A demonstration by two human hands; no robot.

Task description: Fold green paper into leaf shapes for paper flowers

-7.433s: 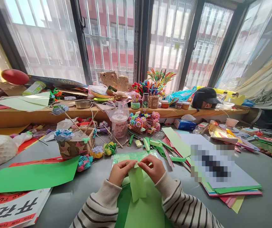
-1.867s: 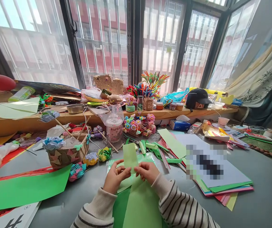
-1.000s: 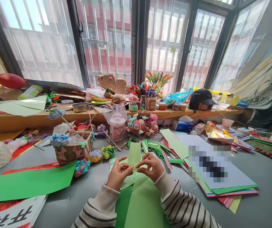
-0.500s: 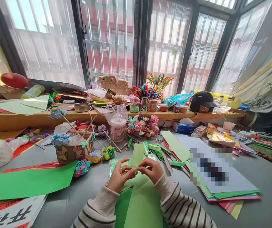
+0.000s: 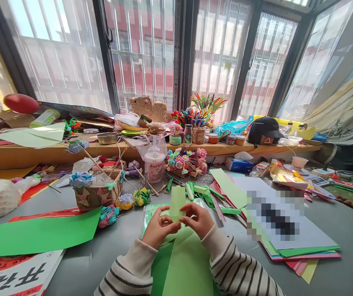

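Here, the left hand (image 5: 158,226) and the right hand (image 5: 199,220) share one narrow pale-green paper strip (image 5: 178,200) above a grey worktop (image 5: 119,242), the fingers of both pinched close around its lower part. The strip rises from between the thumbs, its upper end pointing away from the person. Beneath the hands lie one large light-green paper sheet (image 5: 188,263) and one dark-green sheet (image 5: 163,267), both running out of view at the bottom.

To the left stands one brown basket (image 5: 98,197) with pink stars; near it lie three loose folded-paper flowers: one blue-and-pink (image 5: 108,216), one lavender-and-yellow (image 5: 125,201), one green-and-yellow (image 5: 141,197). Just beyond the strip sits a heap of green paper scraps (image 5: 201,189), too jumbled to count. Grey surface shows between the left sleeve (image 5: 130,267) and one long bright-green sheet (image 5: 40,234), and between the right sleeve (image 5: 241,267) and one white-topped stack of coloured paper (image 5: 312,236).
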